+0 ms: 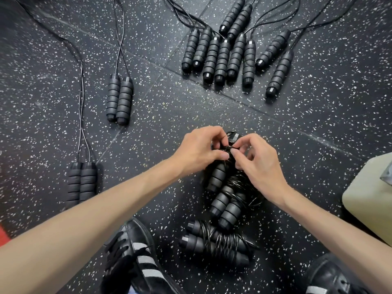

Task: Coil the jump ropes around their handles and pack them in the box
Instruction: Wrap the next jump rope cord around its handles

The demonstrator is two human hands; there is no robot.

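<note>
Both hands work on one black jump rope (218,175) above the speckled floor at centre. My left hand (197,151) and my right hand (256,160) pinch the thin black cord wound round the top of its ribbed handles. Just below lie two coiled ropes, one (229,206) pointing towards me and one (216,245) lying crosswise. A pale box corner (369,200) shows at the right edge.
Several uncoiled handles (233,54) lie in a row at the back right, cords trailing away. Two more uncoiled pairs lie at the left (119,100) and near left (81,183). My black striped shoes (135,262) are at the bottom.
</note>
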